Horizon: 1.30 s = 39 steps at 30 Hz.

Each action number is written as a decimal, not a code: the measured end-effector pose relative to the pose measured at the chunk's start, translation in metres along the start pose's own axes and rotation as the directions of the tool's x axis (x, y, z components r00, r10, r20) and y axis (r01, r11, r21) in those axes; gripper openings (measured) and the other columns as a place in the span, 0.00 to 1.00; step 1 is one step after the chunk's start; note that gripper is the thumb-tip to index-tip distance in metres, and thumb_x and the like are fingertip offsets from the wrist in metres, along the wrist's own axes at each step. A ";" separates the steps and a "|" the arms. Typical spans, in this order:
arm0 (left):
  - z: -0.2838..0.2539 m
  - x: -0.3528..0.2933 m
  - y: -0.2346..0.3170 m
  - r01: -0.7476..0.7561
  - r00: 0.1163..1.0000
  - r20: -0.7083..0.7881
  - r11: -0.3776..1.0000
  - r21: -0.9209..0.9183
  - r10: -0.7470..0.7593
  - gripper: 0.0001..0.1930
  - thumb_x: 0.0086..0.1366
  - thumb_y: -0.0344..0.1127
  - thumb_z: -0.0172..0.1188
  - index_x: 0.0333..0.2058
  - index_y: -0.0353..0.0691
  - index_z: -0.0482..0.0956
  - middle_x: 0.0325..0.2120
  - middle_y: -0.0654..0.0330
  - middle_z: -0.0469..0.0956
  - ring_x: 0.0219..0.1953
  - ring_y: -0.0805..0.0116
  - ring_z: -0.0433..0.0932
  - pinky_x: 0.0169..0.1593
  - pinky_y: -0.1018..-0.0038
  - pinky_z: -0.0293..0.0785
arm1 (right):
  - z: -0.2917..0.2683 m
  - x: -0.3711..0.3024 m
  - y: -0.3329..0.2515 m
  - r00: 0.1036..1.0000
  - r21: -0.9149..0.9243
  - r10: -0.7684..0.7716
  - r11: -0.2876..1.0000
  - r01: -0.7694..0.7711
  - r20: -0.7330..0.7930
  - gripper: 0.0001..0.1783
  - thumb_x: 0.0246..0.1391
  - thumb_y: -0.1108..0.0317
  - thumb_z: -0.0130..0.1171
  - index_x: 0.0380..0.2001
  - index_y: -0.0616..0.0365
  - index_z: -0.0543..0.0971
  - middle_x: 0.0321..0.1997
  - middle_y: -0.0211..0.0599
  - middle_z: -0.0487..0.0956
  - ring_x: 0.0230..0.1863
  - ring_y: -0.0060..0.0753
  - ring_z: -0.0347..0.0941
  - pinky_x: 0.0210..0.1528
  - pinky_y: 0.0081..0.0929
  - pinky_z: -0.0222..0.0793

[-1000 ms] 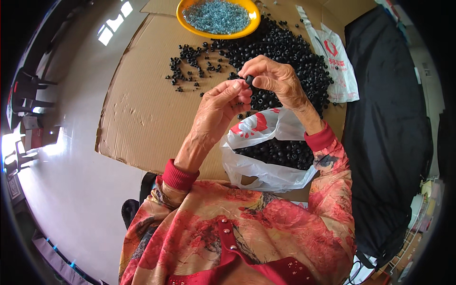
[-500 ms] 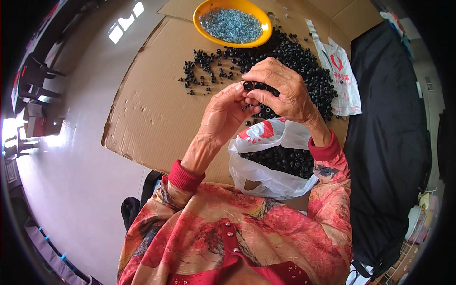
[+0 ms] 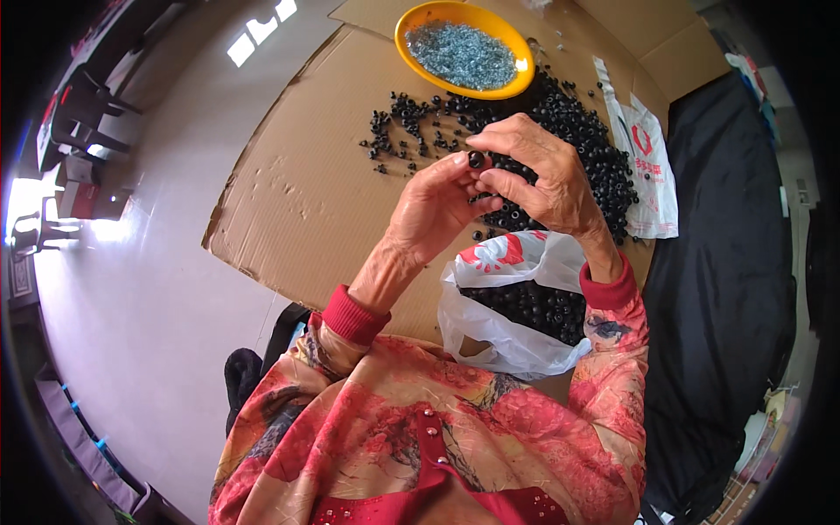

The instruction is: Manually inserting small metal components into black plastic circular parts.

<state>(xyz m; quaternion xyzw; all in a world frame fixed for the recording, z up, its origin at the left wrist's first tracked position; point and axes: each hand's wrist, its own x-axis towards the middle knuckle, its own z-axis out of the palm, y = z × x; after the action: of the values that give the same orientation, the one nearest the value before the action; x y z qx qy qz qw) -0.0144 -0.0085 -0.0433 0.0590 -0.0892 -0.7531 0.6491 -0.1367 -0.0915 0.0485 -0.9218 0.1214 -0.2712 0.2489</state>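
Over the cardboard, my two hands meet at one shiny black bead [image 3: 476, 160]. My left hand [image 3: 429, 206] has its thumb tip against the bead's left side, with the other fingers curled beneath. My right hand [image 3: 542, 171] arches in from the right, its forefinger above the bead and its thumb below. Whether a thread passes through the bead cannot be made out. Behind my right hand spreads a heap of loose black beads [image 3: 569, 114]. Close below it, a white plastic bag [image 3: 490, 337] gapes around more black beads [image 3: 529, 306].
A yellow bowl [image 3: 402, 42] of small clear bluish beads stands at the far side of the cardboard sheet [image 3: 297, 175]. Another white bag [image 3: 652, 166] lies flat at the right, next to a long black fabric surface [image 3: 726, 262]. Pale floor [image 3: 157, 289] stretches to the left.
The scene has shifted slightly right and down in the picture. The bead has turned a little between my fingers; both hands keep nearly the same hold.
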 end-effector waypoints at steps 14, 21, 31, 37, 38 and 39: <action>0.012 -0.010 -0.002 -0.056 0.994 -0.086 0.988 0.145 0.069 0.10 0.61 0.37 0.52 0.38 0.38 0.72 0.31 0.63 0.74 0.36 0.74 0.73 0.46 0.66 0.69 | 0.011 -0.001 0.004 0.986 0.016 -0.164 0.986 0.164 -0.011 0.14 0.36 0.74 0.63 0.31 0.62 0.75 0.33 0.39 0.74 0.37 0.39 0.71 0.39 0.31 0.68; -0.006 -0.007 -0.016 -0.007 0.992 -0.127 0.999 0.047 0.013 0.07 0.60 0.33 0.53 0.35 0.35 0.73 0.28 0.61 0.75 0.32 0.72 0.74 0.42 0.69 0.72 | 0.015 -0.020 0.010 0.995 -0.112 -0.092 0.989 0.094 0.026 0.08 0.39 0.72 0.60 0.26 0.60 0.75 0.29 0.37 0.74 0.33 0.38 0.71 0.38 0.32 0.67; -0.050 -0.010 0.009 -0.078 0.969 -0.215 0.976 0.204 0.122 0.10 0.61 0.36 0.52 0.36 0.34 0.72 0.30 0.61 0.73 0.31 0.71 0.72 0.41 0.70 0.71 | 0.043 0.007 0.100 0.993 -0.208 0.061 0.977 -0.039 0.100 0.06 0.46 0.75 0.52 0.28 0.63 0.76 0.28 0.40 0.76 0.30 0.39 0.74 0.33 0.28 0.70; -0.063 -0.009 0.024 -0.125 0.970 -0.190 0.982 0.144 0.152 0.09 0.62 0.32 0.51 0.38 0.34 0.72 0.31 0.57 0.75 0.32 0.70 0.74 0.42 0.70 0.73 | 0.084 0.023 0.139 0.986 -0.468 0.014 0.881 0.066 0.164 0.08 0.39 0.76 0.51 0.27 0.60 0.77 0.23 0.38 0.73 0.28 0.38 0.72 0.33 0.31 0.69; -0.065 -0.008 0.028 -0.136 0.971 -0.177 0.981 0.136 0.159 0.09 0.62 0.32 0.51 0.38 0.34 0.72 0.31 0.57 0.75 0.32 0.70 0.74 0.42 0.70 0.73 | 0.089 0.026 0.145 0.986 -0.501 -0.038 0.858 0.115 0.162 0.06 0.38 0.75 0.52 0.24 0.57 0.76 0.20 0.36 0.70 0.27 0.38 0.71 0.31 0.32 0.68; -0.068 -0.007 0.029 -0.149 0.972 -0.166 0.981 0.125 0.168 0.09 0.62 0.32 0.50 0.39 0.34 0.72 0.32 0.57 0.75 0.33 0.69 0.74 0.42 0.70 0.73 | 0.092 0.028 0.146 0.985 -0.495 -0.036 0.861 0.116 0.168 0.06 0.38 0.75 0.52 0.24 0.57 0.76 0.20 0.36 0.70 0.27 0.38 0.71 0.31 0.32 0.68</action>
<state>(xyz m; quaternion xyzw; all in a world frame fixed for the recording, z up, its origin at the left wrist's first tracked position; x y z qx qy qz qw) 0.0287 -0.0094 -0.1034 0.1543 -0.0779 -0.6845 0.7083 -0.0752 -0.1892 -0.0833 -0.9769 0.1317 -0.1683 -0.0023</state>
